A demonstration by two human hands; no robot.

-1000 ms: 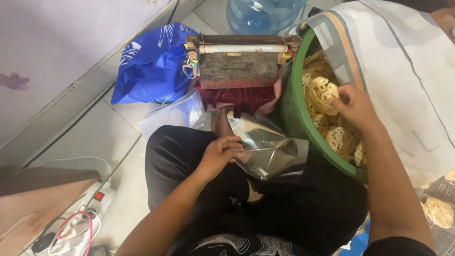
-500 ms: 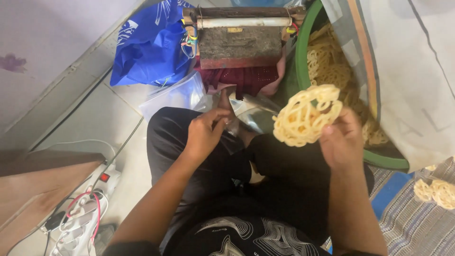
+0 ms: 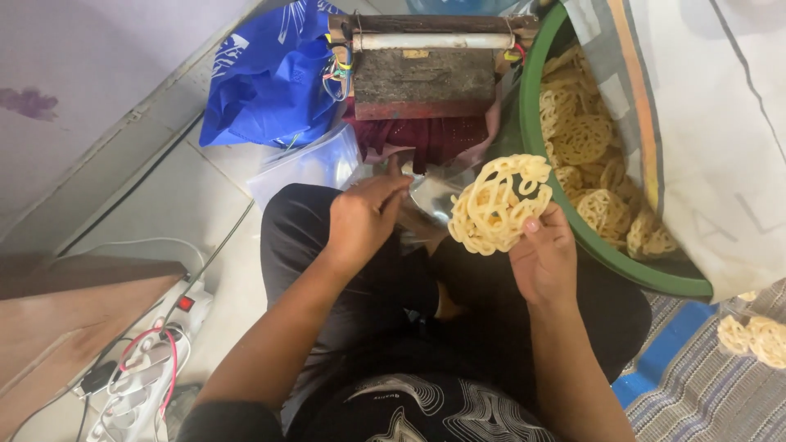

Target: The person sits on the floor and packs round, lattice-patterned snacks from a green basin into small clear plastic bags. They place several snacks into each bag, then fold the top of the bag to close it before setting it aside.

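My right hand [image 3: 544,254] holds a round, lacy yellow cracker [image 3: 499,203] upright over my lap. My left hand [image 3: 364,214] pinches the edge of a clear plastic bag [image 3: 434,192] that lies between my knees, just left of the cracker. To the right stands a large green tub [image 3: 606,254] holding several more of the same crackers [image 3: 585,139], partly covered by a white sheet [image 3: 712,123].
A wooden sealing block with a metal bar [image 3: 426,61] sits ahead of my knees. A blue plastic bag [image 3: 266,82] and clear bags [image 3: 315,164] lie to its left. A power strip with cables [image 3: 151,360] is on the floor left. Loose crackers [image 3: 757,336] rest on a striped mat.
My right hand left the tub and brought one cracker over my lap. My left hand shifted from the bag's side to its top edge.
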